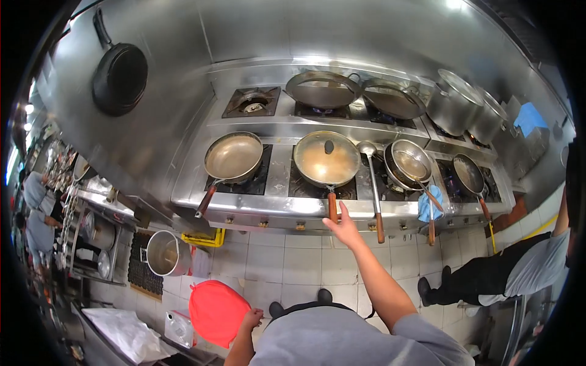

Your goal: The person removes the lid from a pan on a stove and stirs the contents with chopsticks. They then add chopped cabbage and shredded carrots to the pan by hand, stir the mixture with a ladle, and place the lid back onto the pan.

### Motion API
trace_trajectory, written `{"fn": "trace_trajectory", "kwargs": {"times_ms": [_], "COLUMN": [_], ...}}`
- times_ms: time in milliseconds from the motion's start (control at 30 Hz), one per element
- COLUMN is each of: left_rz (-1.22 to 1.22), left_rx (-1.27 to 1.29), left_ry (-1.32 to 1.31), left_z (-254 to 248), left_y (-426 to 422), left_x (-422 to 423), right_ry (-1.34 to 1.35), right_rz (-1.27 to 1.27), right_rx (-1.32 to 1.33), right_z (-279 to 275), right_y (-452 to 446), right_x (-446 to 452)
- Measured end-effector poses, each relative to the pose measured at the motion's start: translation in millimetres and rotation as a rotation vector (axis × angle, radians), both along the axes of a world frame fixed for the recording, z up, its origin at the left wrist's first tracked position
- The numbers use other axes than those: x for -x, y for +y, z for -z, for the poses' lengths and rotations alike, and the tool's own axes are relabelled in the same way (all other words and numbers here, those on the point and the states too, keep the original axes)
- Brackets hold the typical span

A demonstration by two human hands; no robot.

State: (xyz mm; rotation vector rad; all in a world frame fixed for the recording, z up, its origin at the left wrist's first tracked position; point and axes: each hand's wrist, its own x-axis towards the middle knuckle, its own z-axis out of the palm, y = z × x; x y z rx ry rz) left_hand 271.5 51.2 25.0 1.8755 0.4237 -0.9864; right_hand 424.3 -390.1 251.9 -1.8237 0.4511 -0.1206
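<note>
My right hand [345, 229] reaches to the front of the stove, fingers apart around the end of a wooden pan handle [332, 206]. I cannot tell whether it touches the handle, which belongs to a pan under a glass lid [323, 165] with a black knob. My left hand [253, 318] hangs low with loosely curled fingers and nothing visible in them, beside a round red covering [218, 311]. Left of the lidded pan sits an uncovered pan [233, 157]. On its right lies a long-handled ladle [370, 165].
Two woks [323, 93] and tall pots [453, 105] occupy the back burners. Stacked pans [410, 161] and another pan [469, 174] stand front right, near a blue cloth [430, 206]. A metal pot [166, 255] is on the left. Another person [513, 268] stands at right.
</note>
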Motion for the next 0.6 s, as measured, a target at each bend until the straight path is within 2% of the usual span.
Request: {"fn": "trace_trajectory", "kwargs": {"times_ms": [33,67,133,167,300,467,600], "left_rz": [-0.010,-0.019,0.002,0.035,-0.038,-0.028,-0.053], "left_rx": [0.006,0.011,-0.026,-0.068,-0.048,-0.102,-0.059], "left_ry": [-0.007,-0.018,-0.016,-0.007,-0.022,0.024,-0.008], "left_z": [-1.4,-3.2,-20.0,-26.9,-20.2,-23.0,-12.1], "left_y": [2.4,4.7,6.5,7.5,24.5,36.5,42.4], "left_x": [4.2,7.4,16.2,19.3,38.3,46.9,45.4], "right_ry": [-0.051,-0.054,0.077,0.057,0.077,0.128,0.122], "right_rz": [-0.077,-0.093,-0.082,-0.054,-0.060,-0.053,-0.028], "right_rx": [0.257,0.263,0.179,0.244,0.043,0.078,-0.016], "right_z": [4.7,9.1,19.8,30.9,-18.4,-12.8,-21.7], "right_y": [4.6,7.7,13.3,14.4,30.0,25.1,28.6], "right_x": [-9.5,-14.8,-23.1,-28.0,-15.0,-15.2,-9.6]}}
